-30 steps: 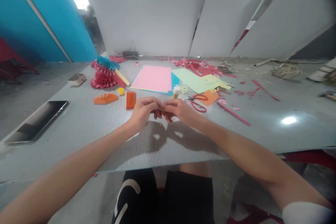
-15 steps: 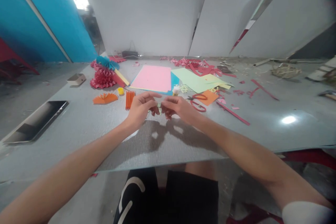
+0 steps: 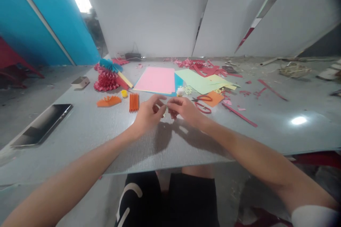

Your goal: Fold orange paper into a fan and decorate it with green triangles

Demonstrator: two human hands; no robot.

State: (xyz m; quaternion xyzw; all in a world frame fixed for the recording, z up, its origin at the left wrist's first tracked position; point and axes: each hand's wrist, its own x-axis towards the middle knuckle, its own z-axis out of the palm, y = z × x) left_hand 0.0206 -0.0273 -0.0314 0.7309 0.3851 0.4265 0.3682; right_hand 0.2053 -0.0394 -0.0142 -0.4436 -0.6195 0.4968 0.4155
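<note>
In the head view, the left hand (image 3: 147,113) and right hand (image 3: 185,111) face each other near the centre of the frame. A second ago their fingertips press together; now a slim gap parts them, suggesting the small pale piece (image 3: 164,114) is being adjusted rather than set down. It shows at frame centre, low between the fingertips. The right fingers bunch against the thumb; the left forefinger arches away from its thumb. Which hand grasps the piece, I cannot tell.
</note>
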